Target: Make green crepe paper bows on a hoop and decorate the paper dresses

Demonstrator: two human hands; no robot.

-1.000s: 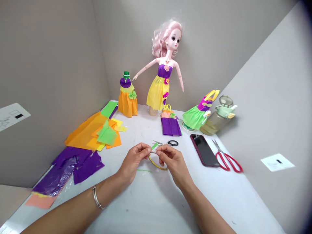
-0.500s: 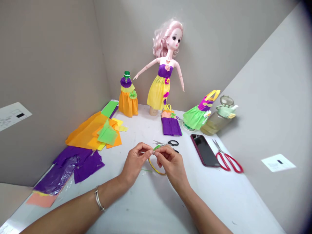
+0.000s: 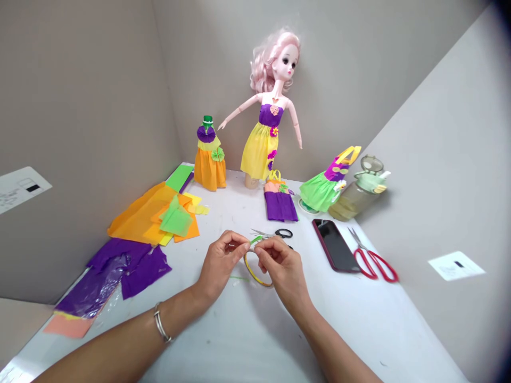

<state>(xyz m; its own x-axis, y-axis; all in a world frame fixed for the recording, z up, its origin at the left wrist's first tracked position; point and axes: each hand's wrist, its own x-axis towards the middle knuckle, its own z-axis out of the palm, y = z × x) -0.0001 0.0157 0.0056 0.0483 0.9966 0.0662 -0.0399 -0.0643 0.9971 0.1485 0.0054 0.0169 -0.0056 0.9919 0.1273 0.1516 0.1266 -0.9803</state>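
Note:
My left hand (image 3: 223, 258) and my right hand (image 3: 281, 263) meet over the middle of the table, thumbs and forefingers pinched together. Between the fingertips shows a small green paper strip (image 3: 256, 240); both pinches are at its lower end. A thin yellow ring (image 3: 255, 275), looking like a narrow roll of tape, hangs just beneath, its upper part hidden by my fingers. Which fingers bear the ring I cannot tell. Right behind my hands lie black-handled scissors (image 3: 283, 233), partly covered. A thin green scrap (image 3: 239, 277) rests on the table below my left fingers.
Purple sheets (image 3: 147, 271) and orange sheets (image 3: 138, 215) spread at left. Behind stand a dressed bottle (image 3: 209, 167), a doll (image 3: 261, 151), a small purple dress (image 3: 281, 206) and a green-skirted dress (image 3: 321, 191). At right are a jug (image 3: 351, 199), a phone (image 3: 337, 247) and red scissors (image 3: 377, 263).
My right fingertips have shifted slightly, and the gap between the two pinches is a little wider. The ring has moved slightly to the right. Everything else stays put.

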